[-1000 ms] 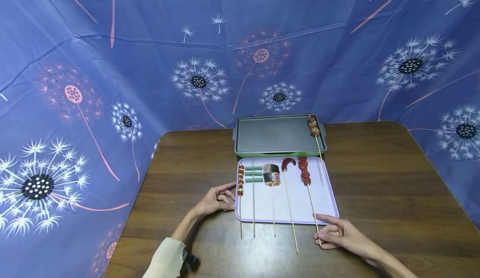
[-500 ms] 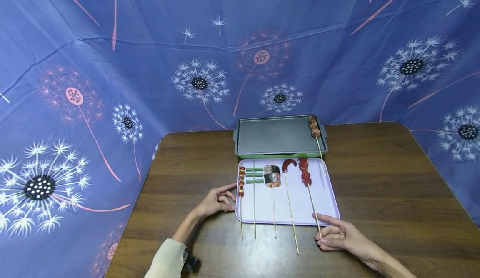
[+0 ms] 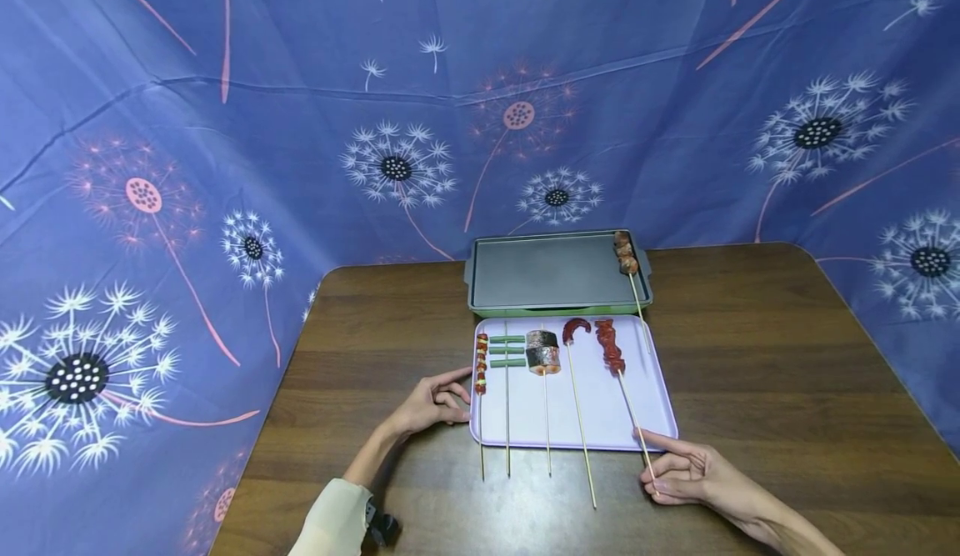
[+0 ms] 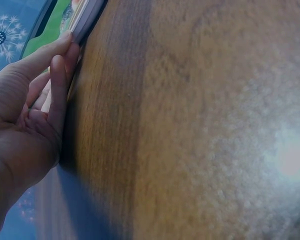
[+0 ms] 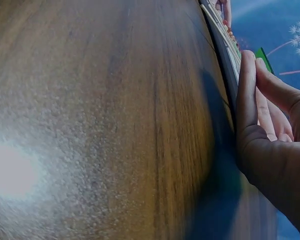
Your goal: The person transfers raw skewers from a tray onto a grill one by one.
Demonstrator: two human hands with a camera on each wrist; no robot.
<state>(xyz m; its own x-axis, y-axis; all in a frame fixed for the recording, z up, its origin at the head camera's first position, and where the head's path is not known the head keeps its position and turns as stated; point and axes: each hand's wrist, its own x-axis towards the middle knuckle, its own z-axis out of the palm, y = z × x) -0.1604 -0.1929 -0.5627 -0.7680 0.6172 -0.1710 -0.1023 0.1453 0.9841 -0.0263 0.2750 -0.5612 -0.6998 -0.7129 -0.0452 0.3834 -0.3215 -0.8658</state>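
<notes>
My right hand (image 3: 693, 477) pinches the lower end of a wooden skewer stick (image 3: 636, 423) between thumb and fingers. Red meat pieces (image 3: 610, 346) on that skewer lie over the right part of a lilac tray (image 3: 592, 423). At the tray's left edge my left hand (image 3: 423, 404) touches the rim with its index finger and thumb set apart. Other skewers lie side by side on the tray: one of small red and yellow pieces (image 3: 481, 364), one of green sticks (image 3: 507, 351), one of fish-like chunks (image 3: 542, 352) and one with a curled red piece (image 3: 575, 328).
Behind the tray stands a dark grey griddle pan (image 3: 547, 271) with a green underside. A browned meat skewer (image 3: 626, 253) lies on its right end, its stick reaching over the tray. A blue dandelion-print cloth (image 3: 480, 56) hangs behind the wooden table (image 3: 757, 356).
My right hand has shifted slightly to the right with the stick's lower end, so the meat skewer slants more. The left hand stays at the tray's rim.
</notes>
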